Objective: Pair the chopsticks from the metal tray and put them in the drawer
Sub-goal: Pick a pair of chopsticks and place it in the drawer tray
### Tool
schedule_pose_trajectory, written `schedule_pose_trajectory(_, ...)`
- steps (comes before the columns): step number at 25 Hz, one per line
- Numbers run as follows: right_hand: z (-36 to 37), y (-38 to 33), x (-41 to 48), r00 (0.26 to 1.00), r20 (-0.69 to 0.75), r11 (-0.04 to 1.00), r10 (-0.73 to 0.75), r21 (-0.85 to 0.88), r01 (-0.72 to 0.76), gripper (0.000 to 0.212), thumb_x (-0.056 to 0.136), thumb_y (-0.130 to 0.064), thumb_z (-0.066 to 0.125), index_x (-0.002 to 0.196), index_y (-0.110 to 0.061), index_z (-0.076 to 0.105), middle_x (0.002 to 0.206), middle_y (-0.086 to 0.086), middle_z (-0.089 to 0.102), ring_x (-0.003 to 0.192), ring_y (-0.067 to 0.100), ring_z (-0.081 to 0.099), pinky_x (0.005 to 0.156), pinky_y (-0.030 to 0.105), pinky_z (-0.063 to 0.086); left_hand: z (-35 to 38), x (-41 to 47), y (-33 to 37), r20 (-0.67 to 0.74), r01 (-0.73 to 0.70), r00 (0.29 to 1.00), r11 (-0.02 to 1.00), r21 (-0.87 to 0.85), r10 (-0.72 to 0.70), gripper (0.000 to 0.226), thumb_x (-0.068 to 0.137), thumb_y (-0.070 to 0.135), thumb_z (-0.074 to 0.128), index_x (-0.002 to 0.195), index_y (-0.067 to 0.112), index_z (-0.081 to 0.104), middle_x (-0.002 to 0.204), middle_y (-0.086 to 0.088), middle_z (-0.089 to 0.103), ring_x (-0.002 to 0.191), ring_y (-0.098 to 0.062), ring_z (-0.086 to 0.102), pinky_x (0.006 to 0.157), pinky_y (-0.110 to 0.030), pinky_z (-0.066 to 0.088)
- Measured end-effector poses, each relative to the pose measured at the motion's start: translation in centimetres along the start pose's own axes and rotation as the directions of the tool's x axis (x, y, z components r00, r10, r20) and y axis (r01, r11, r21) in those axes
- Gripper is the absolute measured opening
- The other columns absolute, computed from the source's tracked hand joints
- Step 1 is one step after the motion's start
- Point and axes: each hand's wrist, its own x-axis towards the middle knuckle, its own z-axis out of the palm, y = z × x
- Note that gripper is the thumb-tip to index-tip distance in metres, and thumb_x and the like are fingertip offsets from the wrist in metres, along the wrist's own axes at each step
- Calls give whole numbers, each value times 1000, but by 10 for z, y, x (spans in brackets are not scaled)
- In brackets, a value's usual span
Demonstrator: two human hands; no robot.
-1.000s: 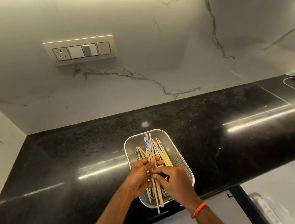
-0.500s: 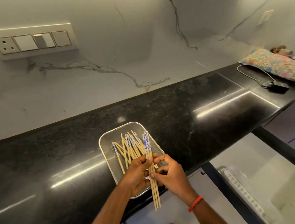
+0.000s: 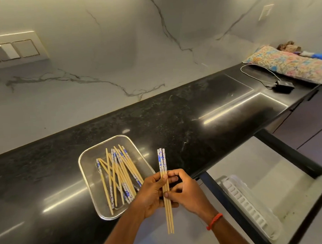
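A metal tray sits near the front edge of the black counter and holds several wooden chopsticks with blue-and-white patterned ends, lying crossed. Just right of the tray, my left hand and my right hand together hold a small aligned bundle of chopsticks, patterned ends pointing away from me, plain tips hanging below my hands. The open drawer lies below the counter to the right, pale inside.
A white ridged plastic organiser lies in the drawer. At the counter's far right are a floral cushion and a black adapter with a white cable. A switch panel is on the marble wall.
Both hands have lifted the bundle out of the tray and carried it right, clear of the tray's edge. The camera view has swung right, showing more of the open drawer.
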Motion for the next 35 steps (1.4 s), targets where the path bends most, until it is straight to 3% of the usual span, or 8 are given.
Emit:
schedule_pose_trajectory(4, -34, 27, -21, 993, -116, 999, 16, 52, -10, 50, 84, -21, 76, 122, -39, 49, 81, -7, 73, 73, 11, 74, 65, 23, 61, 49, 13, -15, 8, 20, 1000, 999, 40, -21, 27, 103, 25, 50, 115, 19, 73, 121, -11, 74, 106, -40, 72, 80, -63, 59)
schedule_pose_trajectory(8, -58, 57, -40, 972, -225, 985, 62, 170, -24, 49, 83, -16, 77, 120, -36, 52, 95, -14, 73, 79, 8, 74, 61, 19, 59, 89, 28, -37, 22, 24, 999, 995, 94, -26, 28, 104, 24, 48, 115, 18, 73, 118, -11, 75, 102, -34, 75, 79, -59, 61)
schedule_pose_trajectory(14, -83, 95, -62, 935, -278, 931, 219, 345, -116, 49, 81, -23, 78, 117, -42, 52, 93, -1, 76, 74, 15, 76, 59, 26, 61, 131, 47, -68, 62, 71, 995, 990, 125, -80, 28, 103, 24, 48, 117, 19, 73, 120, -9, 75, 103, -34, 75, 81, -61, 60)
schedule_pose_trajectory(21, -121, 125, -63, 924, -342, 950, 172, 306, -64, 51, 84, -16, 75, 108, -56, 55, 99, -25, 71, 85, 5, 74, 61, 19, 58, 167, 74, -80, 97, 36, 993, 968, 248, -61, 31, 97, 41, 59, 118, 23, 73, 117, -4, 76, 104, -27, 75, 75, -39, 60)
schedule_pose_trajectory(25, -142, 141, -65, 940, -305, 972, 153, 219, -87, 48, 82, -6, 75, 107, -43, 57, 84, -21, 73, 73, 7, 74, 63, 20, 58, 184, 85, -87, -20, 8, 1000, 959, 285, -3, 41, 84, 49, 69, 110, 19, 77, 90, -5, 78, 85, -23, 74, 67, -33, 60)
schedule_pose_trajectory(29, -154, 142, -62, 912, -328, 939, 244, 315, -137, 36, 84, -3, 74, 110, -22, 57, 104, 13, 73, 83, 17, 75, 76, 36, 63, 208, 96, -94, -89, 58, 995, 963, 262, -36, 28, 98, 35, 61, 113, 18, 76, 114, -18, 74, 104, -29, 69, 73, -36, 58)
schedule_pose_trajectory(33, -170, 141, -59, 868, -327, 885, 374, 405, -229, 22, 87, -2, 70, 108, -5, 61, 100, 25, 72, 92, 37, 72, 88, 47, 59, 232, 105, -86, -78, 68, 996, 972, 225, -51, 20, 98, 32, 61, 103, 24, 78, 117, -10, 76, 99, -22, 71, 63, -22, 56)
schedule_pose_trajectory(35, -185, 146, -58, 893, -266, 896, 363, 361, -257, 21, 85, 0, 71, 106, 4, 68, 99, 25, 73, 93, 38, 72, 90, 49, 57, 235, 109, -85, -67, 81, 995, 970, 230, -68, 20, 95, 34, 63, 106, 26, 77, 118, -9, 75, 99, -23, 69, 75, -33, 61)
